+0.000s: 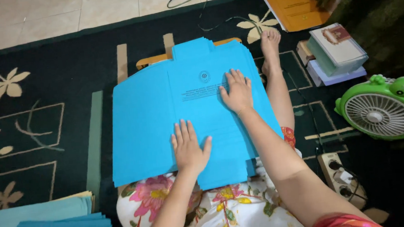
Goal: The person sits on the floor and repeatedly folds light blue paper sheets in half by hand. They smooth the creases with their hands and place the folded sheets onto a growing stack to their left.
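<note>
My left hand [188,147] lies flat and open on the blue folder [188,114] over my lap; my right hand [237,92], also open, presses farther up. Uneven pressure could skew the sheets beneath.

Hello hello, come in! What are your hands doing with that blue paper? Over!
Left hand flat on the blue folder sheets, fingers spread. Right hand flat near the printed middle. Stack lies over the lap, nothing on top.
</note>
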